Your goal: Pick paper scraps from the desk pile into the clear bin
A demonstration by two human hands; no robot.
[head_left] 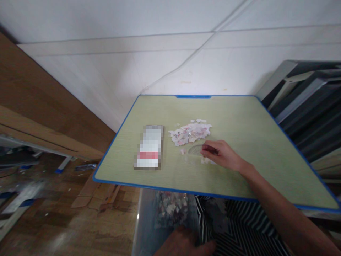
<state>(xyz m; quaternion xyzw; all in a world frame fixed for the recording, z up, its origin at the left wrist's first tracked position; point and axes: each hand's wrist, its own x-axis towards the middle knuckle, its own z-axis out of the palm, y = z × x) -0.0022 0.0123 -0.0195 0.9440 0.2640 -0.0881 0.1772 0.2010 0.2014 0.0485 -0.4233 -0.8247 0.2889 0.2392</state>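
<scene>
The right hand point(222, 154) lay on the green table point(253, 142), fingers curled together with the tips pinched on something small and dark at the near edge of a heap of paper scraps point(190, 133); what the fingertips held was too blurred to tell. A faint clear round lid or dish point(195, 149) sat just beside those fingertips, touching the heap's near side. Left of the heap, apart from it, lay a pixelated rectangular card point(149, 146). Below the table's blue front edge the left hand point(185, 243) rested low against a clear bag of scraps point(170, 209), next to striped cloth point(239, 227); whether its fingers were spread or closed could not be told
</scene>
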